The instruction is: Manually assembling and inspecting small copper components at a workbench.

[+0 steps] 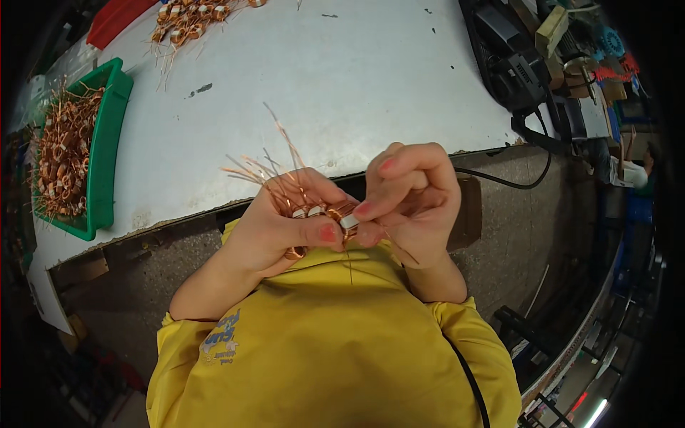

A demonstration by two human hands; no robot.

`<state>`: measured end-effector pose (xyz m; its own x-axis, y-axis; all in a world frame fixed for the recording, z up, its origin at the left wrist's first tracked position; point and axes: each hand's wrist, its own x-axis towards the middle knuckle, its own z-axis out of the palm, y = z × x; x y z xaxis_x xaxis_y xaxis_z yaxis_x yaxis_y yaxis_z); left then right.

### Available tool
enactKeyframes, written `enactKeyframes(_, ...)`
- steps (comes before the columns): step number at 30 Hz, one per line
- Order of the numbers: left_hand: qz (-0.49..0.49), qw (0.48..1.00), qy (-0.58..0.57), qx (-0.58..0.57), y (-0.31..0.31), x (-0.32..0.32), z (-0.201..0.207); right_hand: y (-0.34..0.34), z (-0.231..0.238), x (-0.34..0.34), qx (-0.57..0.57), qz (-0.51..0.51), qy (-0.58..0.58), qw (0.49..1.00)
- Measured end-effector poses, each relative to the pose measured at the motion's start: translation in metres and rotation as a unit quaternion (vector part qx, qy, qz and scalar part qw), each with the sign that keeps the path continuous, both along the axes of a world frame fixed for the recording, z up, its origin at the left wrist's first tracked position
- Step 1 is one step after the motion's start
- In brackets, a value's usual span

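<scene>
My left hand [275, 228] is closed around several small copper wire coils with white pieces on them, their long bare wire ends [253, 171] fanning out above the fingers. Between the two hands, in front of my chest, is one ring-shaped copper coil [348, 221] with a white block on its side. The left thumb presses against it. My right hand [417, 203] pinches at the same coil's right side with thumb and forefinger, the other fingers curled. A thin wire hangs down below the coil. Part of the bunch is hidden in the left palm.
A green tray [107, 153] heaped with similar coils stands at the table's left end. More coils [189, 21] lie at the far left beside a red bin [118, 20]. On the far right sits a black device [510, 68] with a cable [521, 185] hanging past the white table's [321, 78] edge.
</scene>
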<state>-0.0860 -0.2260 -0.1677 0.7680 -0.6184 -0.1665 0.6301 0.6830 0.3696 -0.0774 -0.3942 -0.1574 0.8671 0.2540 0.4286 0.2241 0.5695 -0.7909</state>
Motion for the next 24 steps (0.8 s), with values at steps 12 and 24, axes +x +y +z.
enactKeyframes(12, -0.028, 0.996, 0.047, 0.064, -0.010, -0.001, 0.013, -0.014, 0.007, -0.007, -0.272, -0.059, -0.030, 0.960)
enactKeyframes(24, -0.022, 0.999, -0.012, 0.021, -0.012, -0.007, -0.001, 0.002, -0.009, -0.007, -0.042, -0.076, -0.017, 0.996)
